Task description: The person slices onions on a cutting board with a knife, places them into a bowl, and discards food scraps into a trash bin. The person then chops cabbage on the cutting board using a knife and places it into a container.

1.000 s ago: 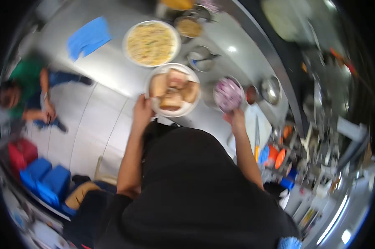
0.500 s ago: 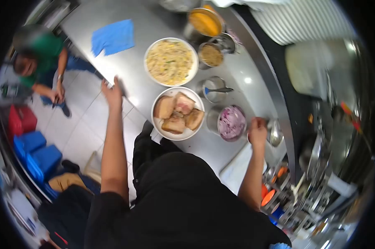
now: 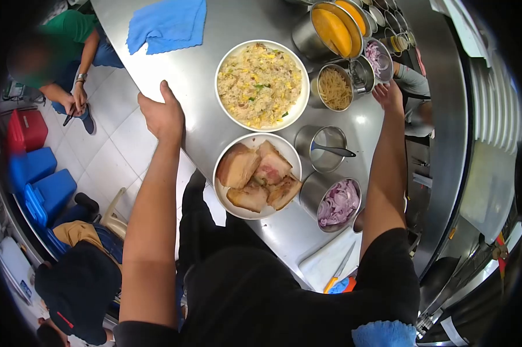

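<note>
My left hand (image 3: pixel 162 114) is over the table's left edge, thumb stretched out and apart from the fingers, holding nothing visible. To its right stands a white bowl of fried rice (image 3: pixel 262 87). Below that is a white bowl (image 3: pixel 218 196) with several thick pieces of cooked pork (image 3: pixel 240 166). My right hand (image 3: pixel 390 97) reaches to the far right side, fingers apart, just below a metal bowl of sliced red onion (image 3: pixel 376 59). Whether the fingertips touch that bowl I cannot tell. Nearby are a metal pot of pale shreds (image 3: pixel 335 88) and a small lidded-looking metal container (image 3: pixel 361 74).
Metal pots of orange liquid (image 3: pixel 332 32), a pot with a dark-handled utensil (image 3: pixel 333 150) and a pot of sliced onion (image 3: pixel 339 202) line the right side. A knife (image 3: pixel 343 263) lies on a white cutting board (image 3: pixel 318 266). A blue cloth (image 3: pixel 167 24) lies at upper left. A person (image 3: pixel 70 58) sits left.
My right hand has moved up and away, from beside the large onion pot to the smaller onion bowl. My left hand stays near the table edge. The view has shifted closer to the table.
</note>
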The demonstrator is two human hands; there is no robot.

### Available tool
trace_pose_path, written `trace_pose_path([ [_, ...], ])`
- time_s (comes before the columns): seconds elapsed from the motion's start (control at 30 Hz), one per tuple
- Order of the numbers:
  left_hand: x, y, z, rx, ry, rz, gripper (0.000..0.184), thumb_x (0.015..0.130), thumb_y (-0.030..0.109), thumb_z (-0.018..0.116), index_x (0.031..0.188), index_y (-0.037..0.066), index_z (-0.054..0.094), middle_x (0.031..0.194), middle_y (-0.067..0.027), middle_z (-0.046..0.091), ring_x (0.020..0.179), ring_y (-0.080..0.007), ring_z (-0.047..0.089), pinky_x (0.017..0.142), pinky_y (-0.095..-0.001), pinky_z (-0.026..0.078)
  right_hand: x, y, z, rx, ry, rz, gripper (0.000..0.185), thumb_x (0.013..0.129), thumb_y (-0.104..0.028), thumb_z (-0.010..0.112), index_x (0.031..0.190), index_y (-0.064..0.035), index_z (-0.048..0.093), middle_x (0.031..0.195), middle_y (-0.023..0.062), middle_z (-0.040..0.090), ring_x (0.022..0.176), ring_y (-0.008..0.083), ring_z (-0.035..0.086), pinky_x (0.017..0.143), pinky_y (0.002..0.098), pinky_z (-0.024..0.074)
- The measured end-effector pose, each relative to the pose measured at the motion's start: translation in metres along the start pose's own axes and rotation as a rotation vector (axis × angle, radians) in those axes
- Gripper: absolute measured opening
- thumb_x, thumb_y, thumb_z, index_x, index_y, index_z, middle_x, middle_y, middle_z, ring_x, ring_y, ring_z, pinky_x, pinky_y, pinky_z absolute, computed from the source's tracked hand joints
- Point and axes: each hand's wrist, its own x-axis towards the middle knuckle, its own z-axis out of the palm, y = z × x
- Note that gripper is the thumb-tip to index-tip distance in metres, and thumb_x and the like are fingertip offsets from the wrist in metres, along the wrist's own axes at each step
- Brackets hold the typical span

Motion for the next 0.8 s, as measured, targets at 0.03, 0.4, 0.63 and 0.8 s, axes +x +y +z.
trace_pose_path([
  [0.03,0.001,-0.003,0.003,0.01,0.016,0.019,0.076,0.1,0.052,0.06,0.145,-0.006,0.042,0.137,-0.0273,0.059,0.121,-0.044,0.063,0.104,-0.0506,0.048,0.003,0.0,0.006,0.042,-0.001,0.041,0.061,0.102,-0.042,0.065,0.141,0.0017,0.048,0.134,0.0168,0.057,0.124,0.0317,0.057,0.105,0.0517,0.0495],
  [0.4,0.004,-0.008,0.006,0.042,0.002,0.024,0.079,0.099,0.055,0.06,0.143,-0.009,0.042,0.135,-0.0285,0.06,0.122,-0.0443,0.062,0.104,-0.0508,0.049,0.021,0.006,-0.006,-0.003,0.007,-0.186,0.033,0.102,-0.005,0.042,0.129,0.0097,0.054,0.116,0.0234,0.069,0.099,0.0412,0.073,0.088,0.0565,0.0646],
  [0.63,0.013,-0.02,0.015,-0.006,0.027,0.084,0.077,0.096,0.055,0.063,0.137,-0.009,0.046,0.127,-0.0296,0.063,0.116,-0.0459,0.065,0.099,-0.0523,0.052,-0.104,0.003,-0.109,-0.046,0.094,-0.418,0.037,0.101,-0.009,0.055,0.132,0.0101,0.051,0.119,0.024,0.066,0.094,0.0398,0.074,0.082,0.0525,0.068],
  [0.8,0.007,-0.019,0.012,-0.013,0.03,0.054,0.075,0.097,0.054,0.064,0.139,-0.006,0.047,0.125,-0.0284,0.065,0.114,-0.0459,0.065,0.098,-0.0526,0.053,-0.297,0.039,-0.164,-0.027,0.113,-0.471,0.036,0.104,-0.021,0.059,0.133,0.0002,0.055,0.125,0.0162,0.065,0.099,0.029,0.072,0.074,0.0422,0.067],
])
